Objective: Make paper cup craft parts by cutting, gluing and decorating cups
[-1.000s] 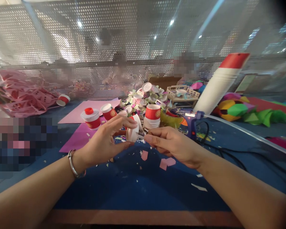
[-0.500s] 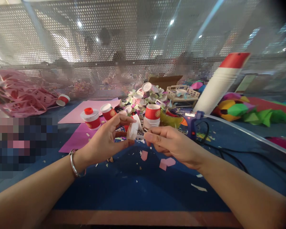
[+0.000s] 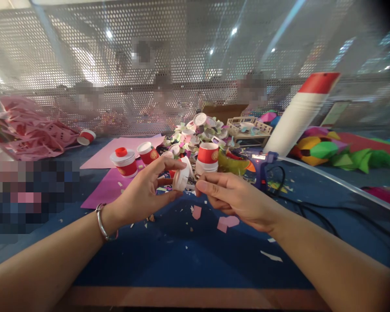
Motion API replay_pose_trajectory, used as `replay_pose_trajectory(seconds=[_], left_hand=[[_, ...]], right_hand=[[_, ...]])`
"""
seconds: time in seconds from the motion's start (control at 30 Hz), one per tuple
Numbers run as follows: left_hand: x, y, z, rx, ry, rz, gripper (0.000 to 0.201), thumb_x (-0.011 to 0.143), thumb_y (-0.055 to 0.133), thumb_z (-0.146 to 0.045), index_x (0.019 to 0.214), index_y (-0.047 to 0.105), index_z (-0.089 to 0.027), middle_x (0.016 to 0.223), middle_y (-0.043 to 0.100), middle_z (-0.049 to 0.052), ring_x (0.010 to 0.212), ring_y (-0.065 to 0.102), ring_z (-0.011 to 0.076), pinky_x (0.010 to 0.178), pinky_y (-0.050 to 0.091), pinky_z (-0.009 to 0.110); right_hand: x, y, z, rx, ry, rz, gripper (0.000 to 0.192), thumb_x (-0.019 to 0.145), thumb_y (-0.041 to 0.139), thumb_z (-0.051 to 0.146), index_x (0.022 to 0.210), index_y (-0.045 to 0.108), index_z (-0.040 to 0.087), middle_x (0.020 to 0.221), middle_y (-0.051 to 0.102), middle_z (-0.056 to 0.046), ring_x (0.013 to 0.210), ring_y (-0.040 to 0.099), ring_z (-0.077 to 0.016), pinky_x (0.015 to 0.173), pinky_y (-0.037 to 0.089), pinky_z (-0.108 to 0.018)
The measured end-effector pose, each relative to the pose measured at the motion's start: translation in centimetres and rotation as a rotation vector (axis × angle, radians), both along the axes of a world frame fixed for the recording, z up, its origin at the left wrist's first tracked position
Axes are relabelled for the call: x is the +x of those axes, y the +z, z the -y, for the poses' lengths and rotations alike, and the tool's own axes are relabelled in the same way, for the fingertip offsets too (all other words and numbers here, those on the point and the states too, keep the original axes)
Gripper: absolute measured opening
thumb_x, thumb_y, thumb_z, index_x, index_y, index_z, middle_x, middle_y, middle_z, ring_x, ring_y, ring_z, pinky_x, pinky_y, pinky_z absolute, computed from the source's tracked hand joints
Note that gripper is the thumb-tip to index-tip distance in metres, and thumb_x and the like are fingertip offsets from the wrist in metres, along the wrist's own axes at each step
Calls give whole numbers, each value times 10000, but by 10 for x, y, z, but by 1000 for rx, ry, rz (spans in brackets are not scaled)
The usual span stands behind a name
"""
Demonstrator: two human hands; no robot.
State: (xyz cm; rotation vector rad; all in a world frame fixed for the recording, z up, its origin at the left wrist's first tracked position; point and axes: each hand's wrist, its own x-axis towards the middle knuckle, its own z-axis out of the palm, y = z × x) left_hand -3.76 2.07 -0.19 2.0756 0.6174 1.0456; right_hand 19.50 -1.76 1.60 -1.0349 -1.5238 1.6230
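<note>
I see the white disc [image 3: 181, 178] pinched in my left hand [image 3: 145, 193], above the desk [image 3: 182, 255]; it has tipped slightly since a second ago (still mid-fitting, I judge); my right hand [image 3: 234, 197] stays clenched on something thin at its edge; glue gun [image 3: 261, 167] behind.
</note>
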Motion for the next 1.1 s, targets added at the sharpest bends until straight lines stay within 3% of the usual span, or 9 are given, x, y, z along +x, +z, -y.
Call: replay_pose_trajectory(seconds=[0.4,0.67,0.73,0.8,0.83,0.97,1.1], left_hand=[[-6,3,0,274,53,-82,413,861,726,-124,1244,600,-214,1311,597,106,1271,573,236,990,598,359],[-10,20,5,777,131,-280,359,880,673,-27,1211,593,-143,1246,659,123,1247,593,203,1114,484,387],[-10,21,8,815,134,-300,365,888,650,-11,1223,596,-144,1275,645,134,1263,581,212,1122,470,405],[-10,20,9,702,145,-268,378,880,669,-43,1234,604,-156,1281,640,130,1251,585,225,1083,501,398],[-10,19,9,570,148,-236,384,877,686,-78,1242,603,-164,1272,640,123,1218,602,226,1036,533,381],[-8,17,5,-121,34,-129,359,898,704,-257,1229,599,-167,1134,663,92,1003,660,193,836,583,312],[-2,17,4,-522,-105,-111,234,916,647,-315,1071,665,-142,965,670,55,840,626,148,754,544,266]], right_hand=[[1,0,1,65,5,44,384,917,677,516,781,534,186,611,286,89,495,201,-50,425,119,-217],[1,2,2,89,35,45,383,878,718,521,788,572,178,644,335,78,504,220,-47,420,133,-210],[2,2,2,101,44,53,377,877,722,519,797,581,178,652,342,74,513,233,-49,427,147,-210],[3,3,2,118,40,67,402,889,697,547,787,570,180,640,319,77,513,229,-51,431,153,-212],[4,3,2,129,28,82,420,894,680,566,780,559,181,634,305,79,512,222,-53,432,152,-215],[7,5,1,201,-55,193,461,899,644,611,752,523,192,604,258,87,503,208,-60,431,143,-228],[7,5,1,305,-91,226,337,868,738,492,833,587,193,624,425,69,531,363,-63,458,235,-215]])
